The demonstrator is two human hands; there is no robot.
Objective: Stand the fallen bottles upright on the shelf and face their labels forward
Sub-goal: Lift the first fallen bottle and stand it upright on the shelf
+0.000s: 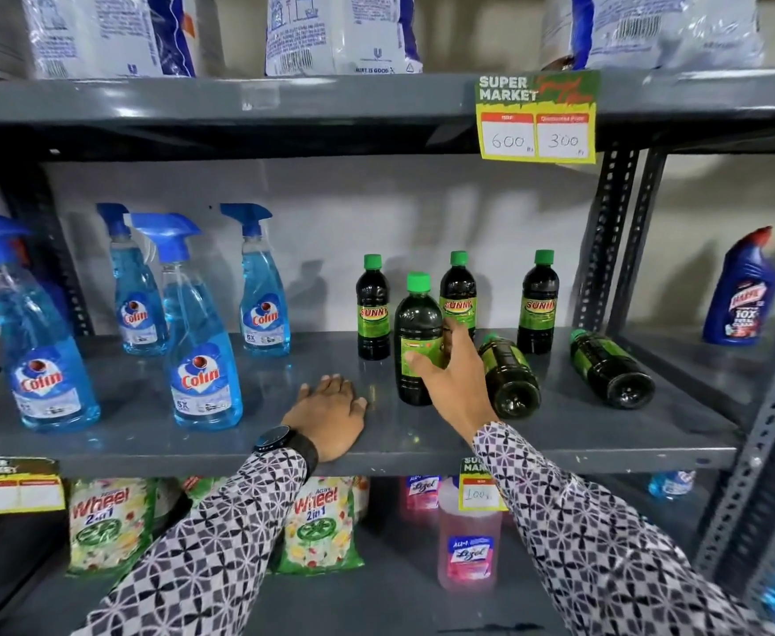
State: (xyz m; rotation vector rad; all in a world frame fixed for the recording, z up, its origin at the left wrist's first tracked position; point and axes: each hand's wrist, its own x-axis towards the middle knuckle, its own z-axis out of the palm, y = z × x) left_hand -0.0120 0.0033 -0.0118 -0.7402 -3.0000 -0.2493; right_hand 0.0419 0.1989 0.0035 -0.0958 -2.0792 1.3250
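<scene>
Grey painted steel forms the middle shelf (pixel 560 433), which carries everything the task concerns. On its left side stand four clear spray bottles of blue liquid with blue trigger heads (pixel 202 360). To the right are dark bottles with green caps and green labels: three upright at the back (pixel 373 309), one upright bottle nearer the front (pixel 418 342), and two fallen bottles lying on their sides with bases toward the camera, one just right of the front bottle (pixel 509 374) and one further right (pixel 613 367). The right hand (pixel 457 381), in a patterned sleeve, wraps around the front upright bottle's label. The left hand (pixel 330 415) rests flat and spread on the shelf, holding nothing, a black watch (pixel 273 439) on its wrist.
</scene>
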